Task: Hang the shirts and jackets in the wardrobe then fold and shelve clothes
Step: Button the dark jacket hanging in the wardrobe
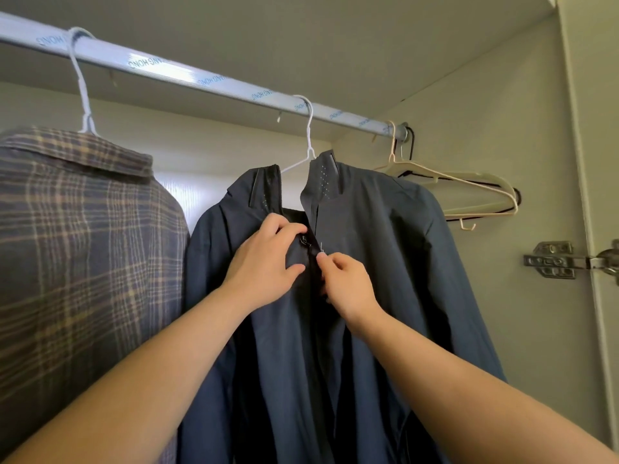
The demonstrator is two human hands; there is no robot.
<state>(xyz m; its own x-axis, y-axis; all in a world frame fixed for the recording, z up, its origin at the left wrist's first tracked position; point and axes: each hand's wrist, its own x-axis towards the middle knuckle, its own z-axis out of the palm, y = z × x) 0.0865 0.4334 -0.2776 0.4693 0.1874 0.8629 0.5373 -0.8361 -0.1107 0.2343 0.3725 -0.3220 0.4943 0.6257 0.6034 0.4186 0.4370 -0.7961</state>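
- Navy jacket hangs on a white wire hanger hooked over the metal rail, about mid-rail, inside the wardrobe.
- Jacket look: dark blue, thin smooth fabric, tall stand-up collar with rows of tiny pale dots inside and a dark strip at each collar edge. Front is open at the neck, with the two edges meeting lower down. Black inner lining or placket shows along the opening.
- Left hand: fingers curled over the front edge on the plaid-shirt side, thumb under, gripping the fabric right by a small dark snap.
- Right hand: thumb and forefinger pinched tight at the other front edge, other fingers curled in. It holds the edge, or a small pale bit there; can't tell which.
- The hands are just beside each other at chest height on the jacket, bare forearms reaching up from below.
- Plaid shirt, brown-grey check with collar, hangs on its own white hanger, touching the jacket's shoulder side.
- Empty hangers, beige and black, bunched at the rail's far end behind the jacket's other shoulder.
- Metal door hinge on the side wall.
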